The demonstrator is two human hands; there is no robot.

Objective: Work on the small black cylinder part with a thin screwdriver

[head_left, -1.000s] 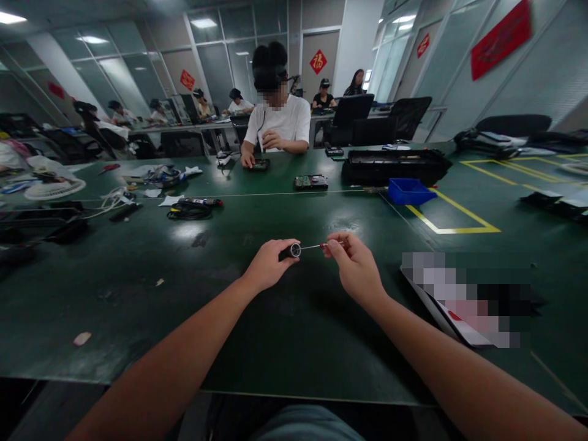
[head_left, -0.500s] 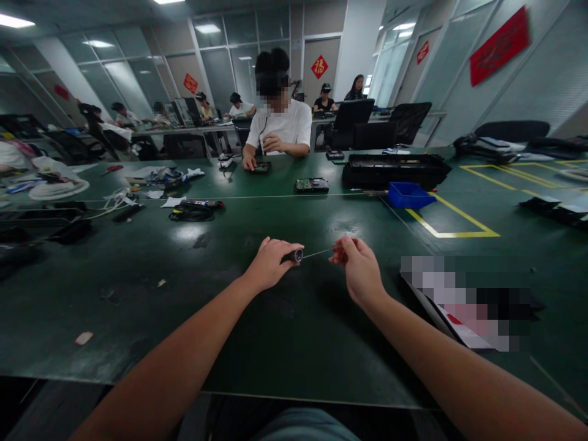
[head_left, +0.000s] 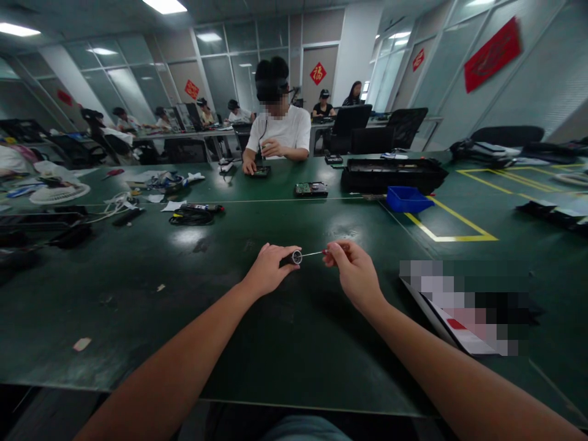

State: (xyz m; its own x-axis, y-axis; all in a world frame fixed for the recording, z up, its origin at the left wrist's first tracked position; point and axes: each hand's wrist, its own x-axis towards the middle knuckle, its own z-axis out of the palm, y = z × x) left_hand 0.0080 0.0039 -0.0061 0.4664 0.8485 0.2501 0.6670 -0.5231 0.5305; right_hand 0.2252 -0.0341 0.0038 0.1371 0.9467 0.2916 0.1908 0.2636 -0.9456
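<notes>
My left hand (head_left: pixel 269 267) is closed round a small black cylinder (head_left: pixel 296 256) with a silvery round end that points right. My right hand (head_left: pixel 353 269) pinches the red-handled end of a thin metal rod (head_left: pixel 314 253), perhaps a small screwdriver. The rod's tip meets the cylinder's silvery end. Both hands hover just above the dark green table (head_left: pixel 184 306), near its middle.
A flat item (head_left: pixel 459 306) lies to my right. Farther off are a blue bin (head_left: pixel 407 199), a black case (head_left: pixel 390 173), a circuit board (head_left: pixel 311 189), yellow floor-tape lines (head_left: pixel 459 223) and black cables (head_left: pixel 190 215). A person in a white shirt (head_left: pixel 278 131) sits opposite.
My right hand has shifted slightly left and the rod has levelled against the cylinder's end. The view has tilted up a little. My left hand keeps its grip.
</notes>
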